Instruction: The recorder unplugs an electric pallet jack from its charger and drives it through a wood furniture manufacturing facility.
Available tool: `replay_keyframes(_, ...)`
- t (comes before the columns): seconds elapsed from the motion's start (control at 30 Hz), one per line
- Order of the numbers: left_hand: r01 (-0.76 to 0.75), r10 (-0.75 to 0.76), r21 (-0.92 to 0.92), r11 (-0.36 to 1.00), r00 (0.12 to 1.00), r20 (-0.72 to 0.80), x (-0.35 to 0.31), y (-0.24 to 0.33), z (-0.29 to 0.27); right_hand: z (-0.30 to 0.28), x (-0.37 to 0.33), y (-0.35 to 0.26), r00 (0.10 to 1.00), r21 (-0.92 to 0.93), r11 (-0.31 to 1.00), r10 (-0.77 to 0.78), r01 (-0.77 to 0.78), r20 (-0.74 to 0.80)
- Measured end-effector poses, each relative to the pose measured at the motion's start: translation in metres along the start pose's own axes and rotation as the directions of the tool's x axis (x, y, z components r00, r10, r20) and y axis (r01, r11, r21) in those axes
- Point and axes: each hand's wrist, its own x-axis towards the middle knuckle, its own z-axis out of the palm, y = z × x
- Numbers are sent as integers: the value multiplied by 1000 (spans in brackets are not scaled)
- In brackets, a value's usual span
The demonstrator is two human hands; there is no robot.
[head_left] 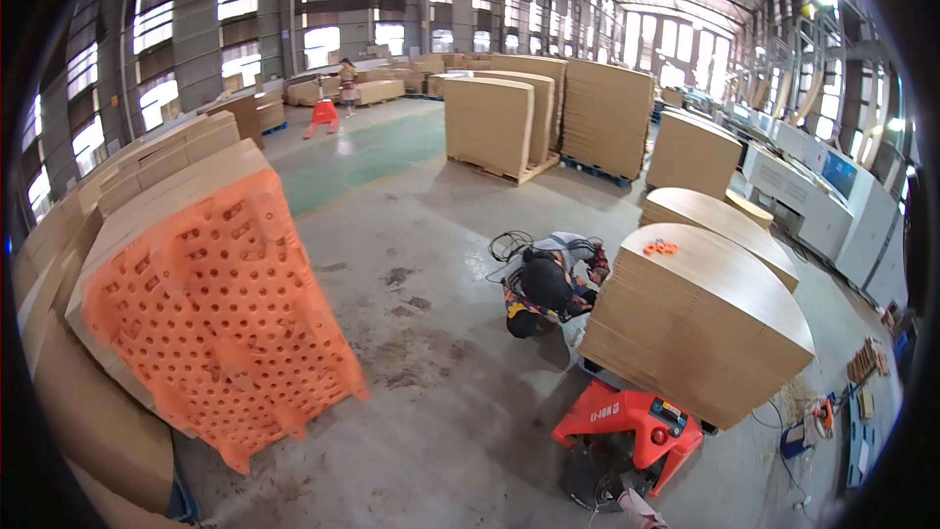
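Observation:
My left hand is out of view. At the lower edge a small pale, pinkish shape (641, 509), which looks like part of my right hand or sleeve, is close to the dark handle area of a red electric pallet jack (627, 426). Its fingers cannot be made out, nor whether it grips anything. The pallet jack stands against a tall stack of brown boards with a rounded edge (700, 323). Small orange rings (661, 248) lie on top of that stack. Crouching at its left side is another person (548, 279) in a dark cap, hands mostly hidden by the stack.
An orange perforated plastic pallet (225, 323) leans upright against board stacks on the left. Behind the person lies a coil of black cable (509, 245). More board stacks (607, 118) stand on pallets farther off. Grey machines (822, 196) line the right. Tools and cables (808, 426) lie at lower right.

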Motion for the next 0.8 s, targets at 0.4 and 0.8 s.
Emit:
replay_keyframes(0.4, -83, 89, 50, 995, 988, -128, -6, -27, 11, 20, -11, -53, 943, 568, 807, 43, 161, -329)
replay_keyframes(0.8, -20, 21, 87, 996, 1000, -18, -2, -5, 8, -15, -32, -31, 917, 742, 670, -301, 8, 262)
